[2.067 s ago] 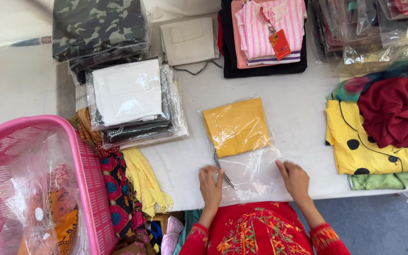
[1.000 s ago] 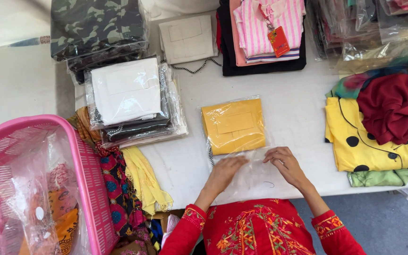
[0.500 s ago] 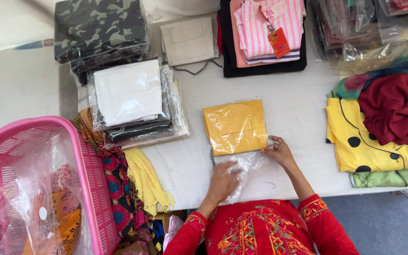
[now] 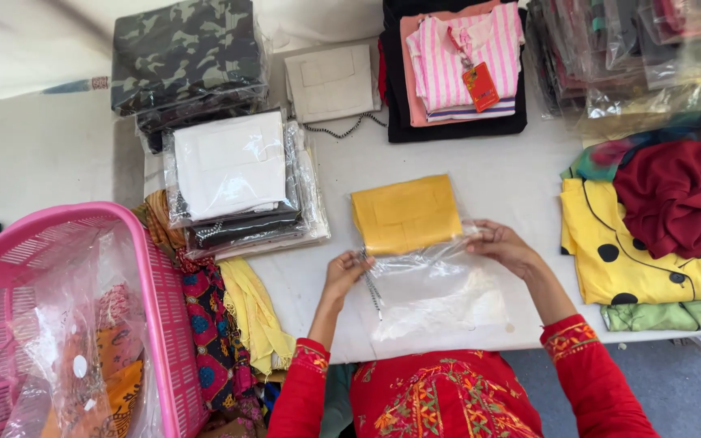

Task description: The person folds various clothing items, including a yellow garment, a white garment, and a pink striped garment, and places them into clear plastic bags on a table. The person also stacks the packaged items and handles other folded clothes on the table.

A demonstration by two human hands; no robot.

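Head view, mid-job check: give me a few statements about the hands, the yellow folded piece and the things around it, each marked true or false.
1. The folded yellow garment sits partly inside a clear plastic bag. True.
2. The left hand and the right hand both hold the bag at its two sides. True.
3. The pink basket stands on the person's right. False: it is on their left, lined with clear plastic.
4. The dark red cloth lies on top of a yellow garment with black dots. True.
5. The camouflage stack lies right beside the hands. False: it lies at the far left of the white table, beyond a bagged white garment.
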